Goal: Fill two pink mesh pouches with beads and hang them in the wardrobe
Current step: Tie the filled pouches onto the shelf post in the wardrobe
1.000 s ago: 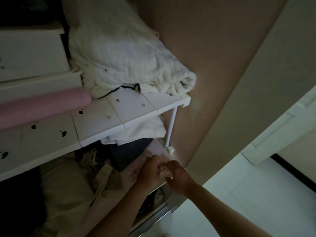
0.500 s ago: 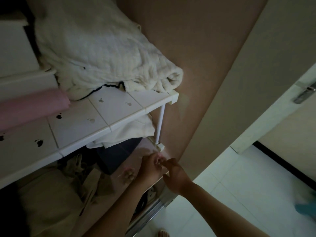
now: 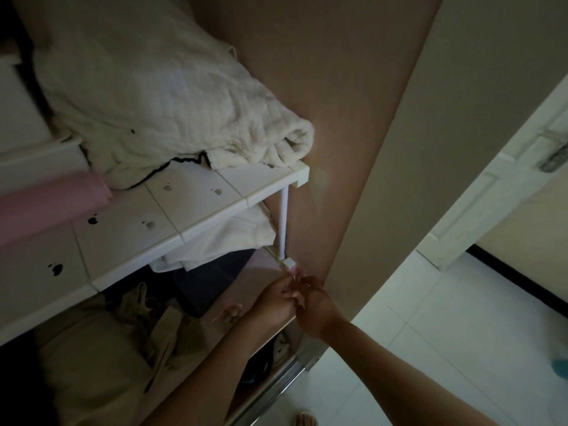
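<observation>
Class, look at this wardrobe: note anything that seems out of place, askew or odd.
A small pinkish pouch lies loose on the wardrobe floor beside the left hand, not hung. Beige cloth sits crumpled under the white shelf.

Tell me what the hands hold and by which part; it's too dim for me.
The left hand and right hand pinch a small pink piece beside the shelf leg's foot, probably a pouch's drawstring end; too dim to be sure.
</observation>
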`<action>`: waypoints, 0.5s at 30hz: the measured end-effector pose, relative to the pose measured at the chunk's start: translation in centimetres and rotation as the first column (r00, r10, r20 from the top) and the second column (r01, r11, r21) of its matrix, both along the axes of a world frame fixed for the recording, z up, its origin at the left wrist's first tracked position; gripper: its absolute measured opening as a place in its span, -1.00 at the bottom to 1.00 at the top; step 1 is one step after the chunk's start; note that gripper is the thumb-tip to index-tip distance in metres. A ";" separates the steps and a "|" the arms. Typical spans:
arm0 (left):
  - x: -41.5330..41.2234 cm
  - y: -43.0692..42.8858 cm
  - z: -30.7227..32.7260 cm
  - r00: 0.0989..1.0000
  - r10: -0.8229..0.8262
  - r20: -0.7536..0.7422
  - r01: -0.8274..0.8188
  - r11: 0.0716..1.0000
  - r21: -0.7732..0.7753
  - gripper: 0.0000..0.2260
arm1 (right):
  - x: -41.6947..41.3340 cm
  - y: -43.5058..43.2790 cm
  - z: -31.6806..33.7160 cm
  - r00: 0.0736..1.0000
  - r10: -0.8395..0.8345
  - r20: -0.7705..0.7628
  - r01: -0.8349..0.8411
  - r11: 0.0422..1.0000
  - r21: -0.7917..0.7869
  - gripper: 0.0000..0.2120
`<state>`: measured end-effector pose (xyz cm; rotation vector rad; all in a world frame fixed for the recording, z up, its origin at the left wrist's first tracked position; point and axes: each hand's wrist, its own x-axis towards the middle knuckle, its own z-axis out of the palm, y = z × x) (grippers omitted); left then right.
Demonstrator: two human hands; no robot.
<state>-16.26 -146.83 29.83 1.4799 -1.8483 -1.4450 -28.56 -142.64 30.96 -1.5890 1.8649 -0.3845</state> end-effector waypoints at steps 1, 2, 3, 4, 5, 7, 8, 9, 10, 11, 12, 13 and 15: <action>0.1 0.1 0.2 1.000 0.003 0.012 -0.003 1.000 0.005 -0.69 | 0.0 0.0 0.0 1.000 0.021 -0.011 -0.021 1.000 0.002 -0.49; 0.2 0.2 0.2 0.999 0.034 -0.015 -0.034 0.999 0.010 -0.68 | -0.1 0.0 -0.1 0.999 0.029 -0.023 -0.029 1.000 -0.012 -0.47; 0.5 0.5 0.8 0.998 0.065 -0.010 -0.065 0.998 -0.016 -0.67 | 0.0 -0.1 0.0 0.999 0.019 -0.028 -0.020 1.000 -0.018 -0.48; 0.8 0.5 0.9 0.995 0.096 -0.017 -0.097 0.994 -0.059 -0.65 | 0.1 -0.2 0.0 1.000 0.004 -0.025 -0.005 1.000 -0.027 -0.51; 1.2 0.6 1.6 0.992 0.126 -0.005 -0.126 0.986 -0.106 -0.62 | 0.3 -0.3 0.2 1.000 -0.012 -0.024 0.011 0.999 -0.038 -0.54; 2.3 0.3 1.9 0.986 0.167 0.026 -0.159 0.969 -0.191 -0.58 | 0.8 -0.7 0.6 0.999 -0.014 -0.042 0.011 0.998 -0.069 -0.58; 3.0 0.1 1.8 0.979 0.195 0.053 -0.177 0.954 -0.242 -0.59 | 1.1 -1.0 0.8 0.999 0.006 -0.045 -0.011 0.995 -0.098 -0.58; 3.8 0.0 2.1 0.967 0.240 0.088 -0.217 0.952 -0.215 -0.60 | 1.5 -1.3 0.9 0.998 0.033 -0.049 -0.039 0.991 -0.130 -0.57; 5.0 -0.3 1.5 0.952 0.276 0.132 -0.237 0.939 -0.248 -0.63 | 2.0 -1.6 1.1 0.996 0.068 -0.060 -0.076 0.986 -0.151 -0.57; 6.0 -0.4 1.0 0.930 0.306 0.201 -0.251 0.933 -0.259 -0.66 | 2.5 -1.8 1.4 0.993 0.103 -0.058 -0.110 0.984 -0.141 -0.58; 6.9 -0.3 0.9 0.916 0.332 0.226 -0.275 0.929 -0.248 -0.70 | 3.2 -2.0 1.5 0.989 0.143 -0.044 -0.147 0.983 -0.109 -0.59; 7.9 -0.1 1.3 0.913 0.311 0.263 -0.262 0.943 -0.205 -0.76 | 3.9 -2.2 1.6 0.985 0.174 -0.023 -0.175 0.983 -0.064 -0.59; 10.2 0.3 -1.4 0.956 0.194 0.220 -0.156 0.971 -0.181 -0.86 | 5.2 -2.4 1.3 0.981 0.193 -0.005 -0.193 0.981 0.033 -0.56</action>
